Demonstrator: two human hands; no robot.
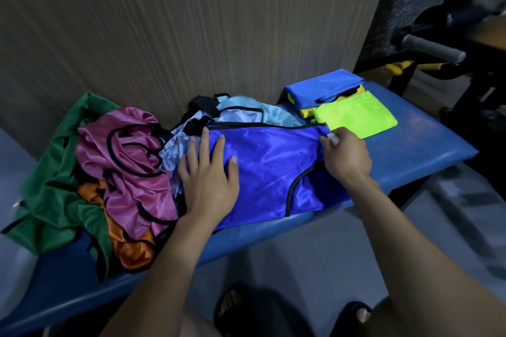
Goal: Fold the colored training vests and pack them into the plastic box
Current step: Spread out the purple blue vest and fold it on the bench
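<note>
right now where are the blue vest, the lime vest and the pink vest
blue vest (269, 161), head view, on the flat middle panel between the hands
lime vest (358, 116), head view, on the top face of the folded square
pink vest (131, 172), head view, on the crumpled middle of the heap

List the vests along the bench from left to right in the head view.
Green vest → pink vest → royal blue vest spread under both hands → folded neon green vest.
</note>
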